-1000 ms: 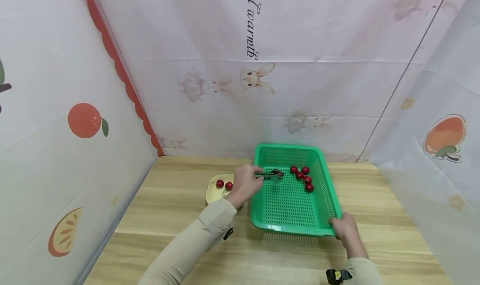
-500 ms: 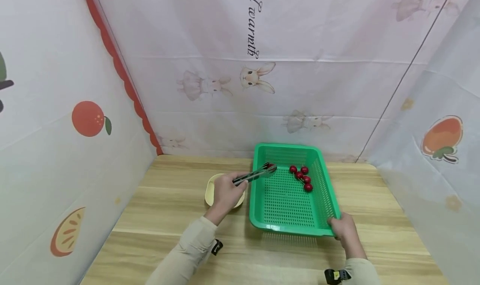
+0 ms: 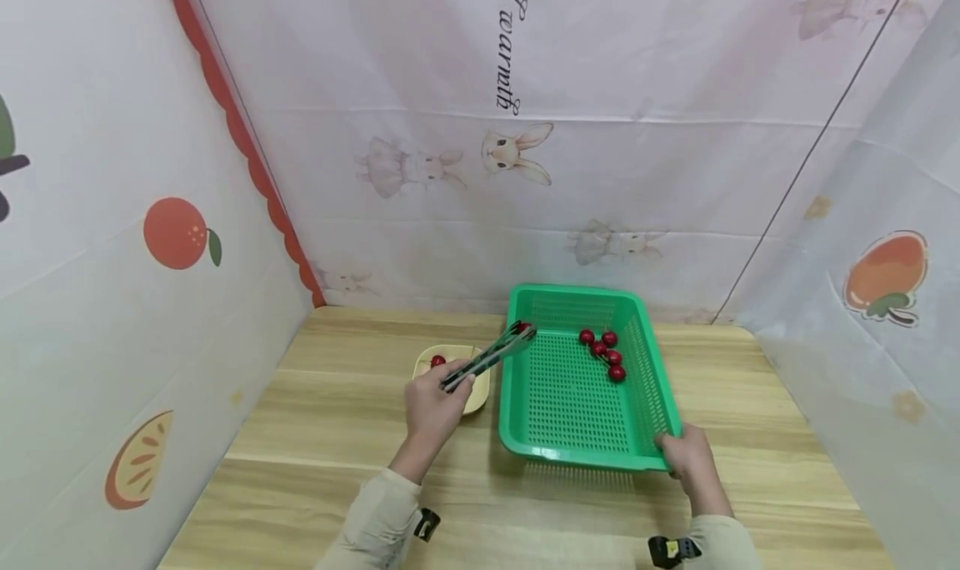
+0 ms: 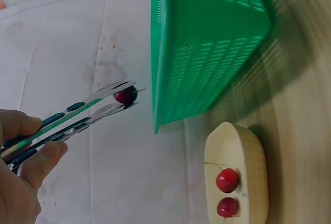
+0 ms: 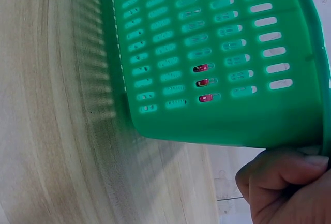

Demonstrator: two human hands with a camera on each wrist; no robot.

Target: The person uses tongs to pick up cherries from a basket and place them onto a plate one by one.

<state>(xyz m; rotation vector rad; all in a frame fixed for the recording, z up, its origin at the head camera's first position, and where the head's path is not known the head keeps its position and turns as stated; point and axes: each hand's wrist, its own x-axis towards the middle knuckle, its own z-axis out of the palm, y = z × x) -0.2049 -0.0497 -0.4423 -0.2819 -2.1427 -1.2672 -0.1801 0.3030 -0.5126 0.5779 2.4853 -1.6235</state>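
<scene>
My left hand (image 3: pixel 435 407) grips a pair of tongs (image 4: pixel 67 123) with dark inlaid handles and metal tips. Between the tips a dark red cherry (image 4: pixel 125 95) is pinched, its stem pointing out. In the head view the tips overlap the left rim of a green perforated basket (image 3: pixel 577 420). My right hand (image 3: pixel 690 453) holds that basket's near right corner, thumb over the rim. Several cherries (image 3: pixel 613 358) lie together on the basket's floor, toward the back right. Below my left hand is a small cream dish (image 3: pixel 480 387), with two cherries (image 4: pixel 227 180) showing in the left wrist view.
The wooden table (image 3: pixel 300 437) carries the basket and dish. Behind it hangs a printed fabric wall (image 3: pixel 450 262), close to the basket's far side. Side panels with fruit prints flank the table. A dark band is worn on each wrist.
My left hand has drawn back left and toward me, carrying the cherry in the tongs from over the basket floor to its left rim. My right hand keeps its hold on the corner.
</scene>
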